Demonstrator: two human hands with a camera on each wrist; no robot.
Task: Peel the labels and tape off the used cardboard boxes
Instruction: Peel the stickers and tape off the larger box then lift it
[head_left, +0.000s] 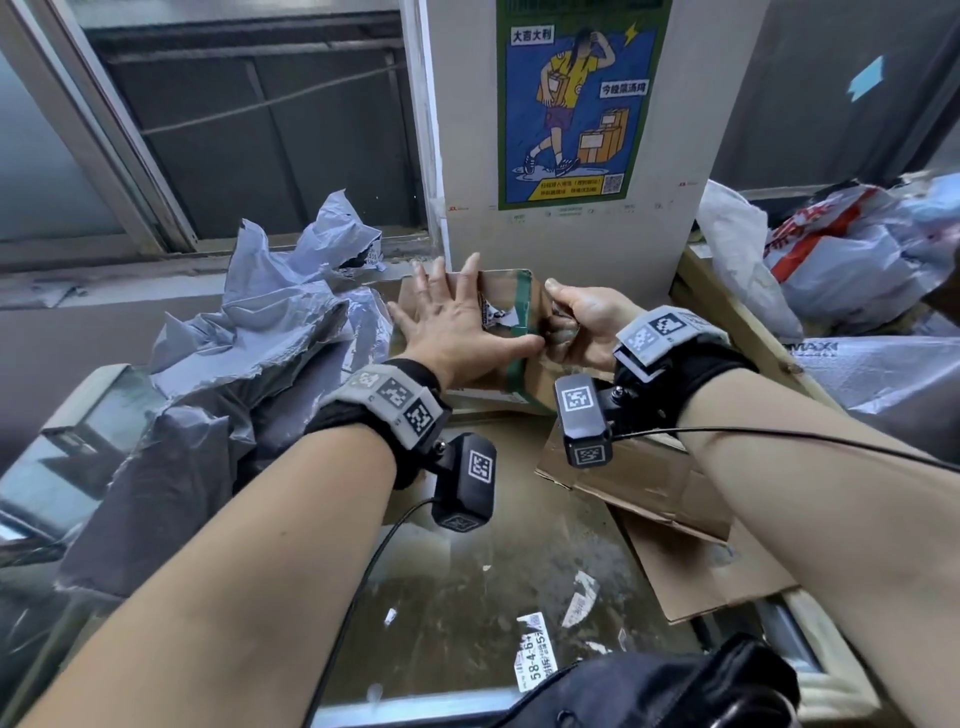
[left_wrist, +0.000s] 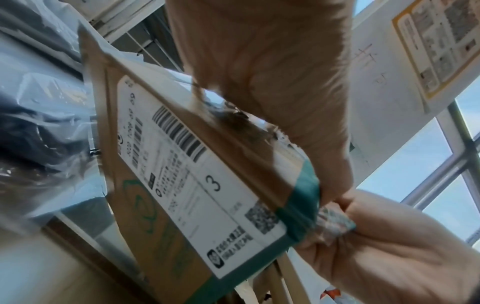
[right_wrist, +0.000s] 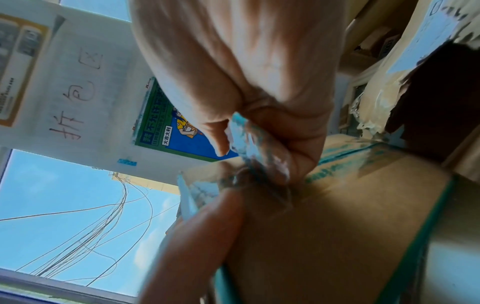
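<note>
Nearest us, torn label scraps (head_left: 535, 654) lie on the table (head_left: 441, 597), beside flattened cardboard (head_left: 675, 519). Beyond our wrists, the box (head_left: 511, 291) stands tilted on the table against the wall, with grey mailer bags (head_left: 249, 332) just to its left.

Our left hand (head_left: 457, 317) lies flat on the box's upper face, fingers spread and straight, pressing it steady; it grips nothing. Our right hand (head_left: 576, 322) is curled at the box's right edge, thumb and fingers pinching a crumpled wad of tape (right_wrist: 257, 156), clear with green traces, that is attached at the corner.

We judge the step in hand to be stripping the green tape band (left_wrist: 301, 207) from this box. A ragged label remnant (head_left: 496, 314) shows beside our left fingers. The large shipping label (left_wrist: 187, 164) on the side face is intact, so the box is far from done.

The next move calls for a steady pull away from the corner, low along the cardboard, with the left hand holding firm pressure. Afterwards we must lift a corner of the label.
</note>
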